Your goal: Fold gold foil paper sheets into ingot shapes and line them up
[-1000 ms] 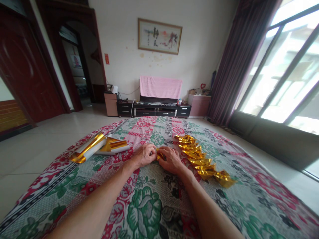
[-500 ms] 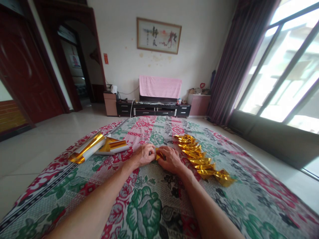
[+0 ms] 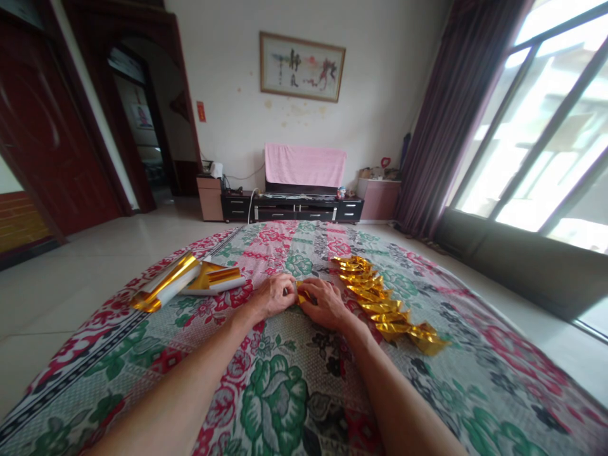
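Observation:
Between my hands, low over the flowered tablecloth [image 3: 273, 392], is a small piece of gold foil paper [image 3: 301, 294], mostly covered by fingers. My left hand [image 3: 275, 294] is closed at its left edge, thumb and fingers bent together. From the other side my right hand [image 3: 324, 303] closes over it, its fingers curled down. A slanting row of folded gold foil ingots [image 3: 373, 293] lies just right of my right hand. To the left rest curled gold sheets with white backs: one larger roll [image 3: 168, 283] and a smaller stack [image 3: 215, 278].
Beyond the round table stands a low black TV cabinet [image 3: 304, 209], with a pink cloth [image 3: 305, 164] draped over the screen. A purple curtain [image 3: 439, 120] and a bright window are on the right. A dark red door [image 3: 47, 126] is on the left.

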Motion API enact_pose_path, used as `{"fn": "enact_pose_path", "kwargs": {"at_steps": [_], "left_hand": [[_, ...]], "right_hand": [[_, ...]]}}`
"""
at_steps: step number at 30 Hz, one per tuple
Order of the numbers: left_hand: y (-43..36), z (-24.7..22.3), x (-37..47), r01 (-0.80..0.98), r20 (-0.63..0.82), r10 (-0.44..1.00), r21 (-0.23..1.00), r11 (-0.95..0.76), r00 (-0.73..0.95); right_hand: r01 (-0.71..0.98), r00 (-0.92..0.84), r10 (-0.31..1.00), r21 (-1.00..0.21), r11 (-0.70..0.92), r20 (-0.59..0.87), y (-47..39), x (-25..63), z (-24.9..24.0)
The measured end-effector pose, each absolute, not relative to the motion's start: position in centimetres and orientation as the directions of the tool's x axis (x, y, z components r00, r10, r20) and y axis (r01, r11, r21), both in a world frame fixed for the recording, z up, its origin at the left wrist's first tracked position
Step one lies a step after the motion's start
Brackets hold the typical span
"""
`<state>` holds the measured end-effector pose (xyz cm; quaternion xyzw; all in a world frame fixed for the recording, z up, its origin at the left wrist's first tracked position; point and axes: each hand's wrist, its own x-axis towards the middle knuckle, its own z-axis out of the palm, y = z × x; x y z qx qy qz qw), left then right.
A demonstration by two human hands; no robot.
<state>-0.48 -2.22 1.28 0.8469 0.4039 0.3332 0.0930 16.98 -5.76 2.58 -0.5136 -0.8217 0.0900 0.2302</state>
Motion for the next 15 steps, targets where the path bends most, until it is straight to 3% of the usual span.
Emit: {"fn": "enact_pose_path", "kwargs": {"at_steps": [15], "left_hand": [[-2.76, 1.87, -0.32, 0.641, 0.476, 0.751, 0.409, -0.649, 0.457]], "right_hand": [[0.811, -0.360, 0.893, -0.382, 0.443, 0.271, -5.80, 16.95, 2.70]]}}
